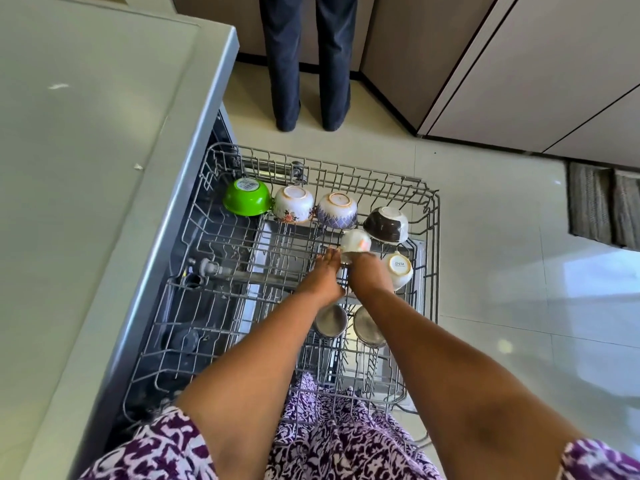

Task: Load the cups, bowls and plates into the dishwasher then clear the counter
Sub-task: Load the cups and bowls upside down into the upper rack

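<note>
R hand (pixel 367 271) grips cup (pixel 354 241), rim down, over rack (pixel 437 237) mid-right, next to brown bowl (pixel 386 225). L hand (pixel 323 275) flat, fingers straight, prob. touching cup's left side; cup lies just ahead of both.

Rack's (pixel 194 327) L half free to reach thru; bowls (pixel 293 204) line far edge, cups (pixel 400 270) crowd R side.

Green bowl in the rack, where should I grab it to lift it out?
Come from above and spread your fingers round the green bowl, just below its flat base. It sits upside down, rim down in the rack, and a flowered bowl crowds its right side, so top and near side are freest.
</note>
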